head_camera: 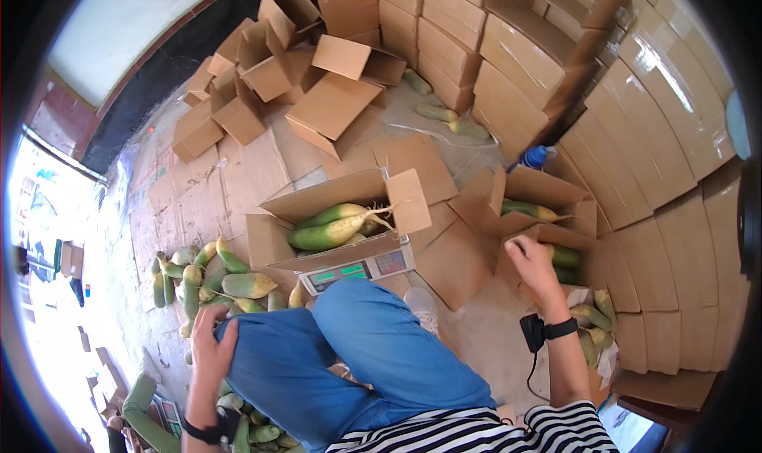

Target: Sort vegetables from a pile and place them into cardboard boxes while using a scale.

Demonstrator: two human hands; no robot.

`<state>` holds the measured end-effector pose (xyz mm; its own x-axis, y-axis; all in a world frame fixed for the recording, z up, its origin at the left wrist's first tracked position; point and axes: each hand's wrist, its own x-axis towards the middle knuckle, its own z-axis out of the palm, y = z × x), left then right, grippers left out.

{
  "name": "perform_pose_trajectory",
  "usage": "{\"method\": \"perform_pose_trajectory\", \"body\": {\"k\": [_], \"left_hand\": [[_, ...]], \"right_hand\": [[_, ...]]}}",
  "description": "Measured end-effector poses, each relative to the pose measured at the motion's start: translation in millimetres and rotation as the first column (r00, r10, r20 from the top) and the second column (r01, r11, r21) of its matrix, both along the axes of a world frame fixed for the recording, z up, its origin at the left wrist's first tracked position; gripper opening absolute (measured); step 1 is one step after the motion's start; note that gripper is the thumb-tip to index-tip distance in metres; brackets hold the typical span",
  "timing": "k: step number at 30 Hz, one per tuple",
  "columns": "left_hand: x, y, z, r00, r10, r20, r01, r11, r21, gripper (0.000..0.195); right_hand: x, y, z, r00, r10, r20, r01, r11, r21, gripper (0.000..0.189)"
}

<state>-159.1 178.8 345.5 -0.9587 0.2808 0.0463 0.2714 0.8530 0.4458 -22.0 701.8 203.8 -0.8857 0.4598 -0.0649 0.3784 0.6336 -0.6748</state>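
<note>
My left hand (213,340) rests on my knee, fingers apart, beside a pile of green radishes (241,285) on the floor. My right hand (531,263) is at the flap of an open cardboard box with green radishes (565,256) in it; its fingers are curled, and whether they grip the flap cannot be told. Before me an open cardboard box (339,255) holds several green-and-white radishes (327,231) and stands on a digital scale (357,272) with a lit display. Another open box behind my right hand holds a green radish (530,210).
Tall stacks of cardboard boxes (631,131) line the right and back. Empty open boxes (336,104) lie at the back left. A blue-capped bottle (534,157) stands behind the right box. More radishes (595,319) lie at right. Another person's green-clad leg (143,414) shows at lower left.
</note>
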Motion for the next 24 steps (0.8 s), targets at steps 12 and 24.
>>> {"method": "perform_pose_trajectory", "body": {"k": [12,24], "left_hand": [[-185.5,28.4,-108.9,0.764,0.256,0.593,-0.237,0.965,-0.111,0.056],[-171.2,26.4,-131.8,0.694,0.11,0.712,-0.266,0.958,0.111,0.026]], "right_hand": [[-178.5,-68.3,-27.7,0.998,0.049,-0.048,-0.057,0.981,-0.187,0.061],[-188.8,-83.9,-15.0,0.947,0.243,0.209,-0.144,0.904,-0.402,0.047]]}}
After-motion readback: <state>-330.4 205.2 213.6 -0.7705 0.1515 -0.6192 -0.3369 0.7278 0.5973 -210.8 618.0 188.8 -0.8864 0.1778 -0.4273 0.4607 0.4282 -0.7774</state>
